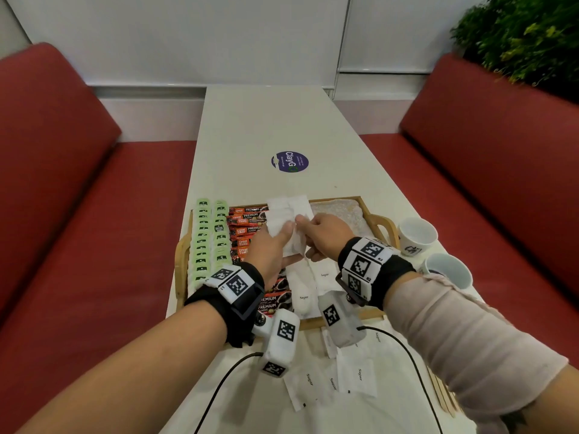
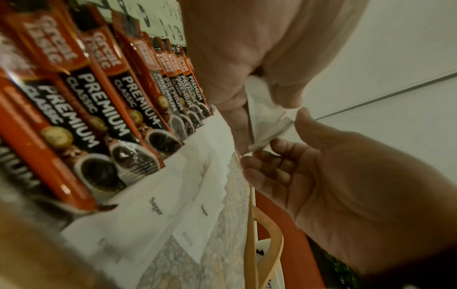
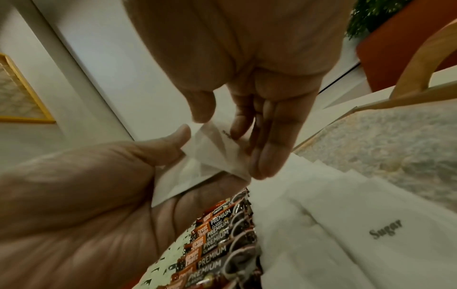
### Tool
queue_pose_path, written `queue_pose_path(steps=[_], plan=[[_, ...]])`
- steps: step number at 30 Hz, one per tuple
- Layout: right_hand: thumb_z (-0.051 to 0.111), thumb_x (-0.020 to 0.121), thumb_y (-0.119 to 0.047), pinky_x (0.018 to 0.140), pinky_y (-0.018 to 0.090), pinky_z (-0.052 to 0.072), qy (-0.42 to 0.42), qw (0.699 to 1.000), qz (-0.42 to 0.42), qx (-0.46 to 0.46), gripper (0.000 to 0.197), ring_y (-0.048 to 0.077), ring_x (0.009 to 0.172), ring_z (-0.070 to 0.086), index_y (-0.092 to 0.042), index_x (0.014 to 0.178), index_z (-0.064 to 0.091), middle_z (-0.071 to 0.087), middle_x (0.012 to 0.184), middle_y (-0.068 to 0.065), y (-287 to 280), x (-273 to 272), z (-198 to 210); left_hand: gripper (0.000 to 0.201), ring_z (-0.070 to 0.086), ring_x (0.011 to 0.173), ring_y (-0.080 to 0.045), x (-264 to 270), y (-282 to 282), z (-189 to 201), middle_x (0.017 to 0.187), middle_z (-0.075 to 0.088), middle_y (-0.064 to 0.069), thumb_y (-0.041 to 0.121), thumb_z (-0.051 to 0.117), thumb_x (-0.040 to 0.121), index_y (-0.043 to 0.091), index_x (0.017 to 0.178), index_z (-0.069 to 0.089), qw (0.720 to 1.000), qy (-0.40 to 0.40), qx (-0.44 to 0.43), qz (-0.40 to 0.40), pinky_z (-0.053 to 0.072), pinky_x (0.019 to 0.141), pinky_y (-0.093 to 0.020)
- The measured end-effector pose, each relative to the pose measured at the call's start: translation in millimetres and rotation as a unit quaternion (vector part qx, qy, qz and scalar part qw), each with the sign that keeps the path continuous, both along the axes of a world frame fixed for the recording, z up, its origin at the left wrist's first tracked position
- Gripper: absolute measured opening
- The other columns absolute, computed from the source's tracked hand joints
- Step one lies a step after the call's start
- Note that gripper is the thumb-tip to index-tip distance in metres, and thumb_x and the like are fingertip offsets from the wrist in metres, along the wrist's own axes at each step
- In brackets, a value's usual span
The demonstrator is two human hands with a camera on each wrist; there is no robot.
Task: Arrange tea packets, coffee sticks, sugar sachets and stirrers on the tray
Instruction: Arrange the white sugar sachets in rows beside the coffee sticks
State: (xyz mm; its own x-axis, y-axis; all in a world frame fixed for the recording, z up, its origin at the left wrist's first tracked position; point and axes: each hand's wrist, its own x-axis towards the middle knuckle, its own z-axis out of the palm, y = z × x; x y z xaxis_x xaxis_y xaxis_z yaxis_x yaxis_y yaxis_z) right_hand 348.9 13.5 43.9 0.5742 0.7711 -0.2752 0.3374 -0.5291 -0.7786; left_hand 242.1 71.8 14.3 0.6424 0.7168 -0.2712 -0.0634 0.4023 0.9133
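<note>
Over the wooden tray [image 1: 180,255] both hands meet on white sugar sachets [image 1: 296,245]. My left hand [image 1: 283,236] holds a small stack in its palm under the thumb. My right hand [image 1: 302,223] pinches the top sachet [image 3: 215,148] between thumb and forefinger. On the tray lie two columns of green tea packets [image 1: 208,239], a row of red coffee sticks [image 1: 247,228] and overlapping sugar sachets [image 1: 288,208]. Loose sugar sachets [image 1: 357,374] lie on the table near me. Wooden stirrers [image 1: 445,396] lie at the near right, partly hidden by my right forearm.
Two white cups [image 1: 416,234] stand on the table right of the tray. A round purple sticker [image 1: 289,161] marks the table beyond it. Red benches flank the narrow white table. Black cables [image 1: 219,386] trail from my wrists over the near table edge.
</note>
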Motion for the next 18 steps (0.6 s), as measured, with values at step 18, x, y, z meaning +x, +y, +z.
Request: queue_pose_path(steps=[18], plan=[[0.058, 0.092, -0.022, 0.052, 0.023, 0.035, -0.103, 0.972, 0.049, -0.207, 0.034, 0.013, 0.053, 0.042, -0.014, 0.062, 0.046, 0.046, 0.059, 0.000, -43.1, 41.1, -18.5, 0.032, 0.062, 0.110, -0.022, -4.6, -1.1, -4.6, 0.118, 0.065, -0.001, 0.024, 0.042, 0.101, 0.017, 0.132, 0.048, 1.000, 0.009, 0.017, -0.023, 0.054, 0.083, -0.037]])
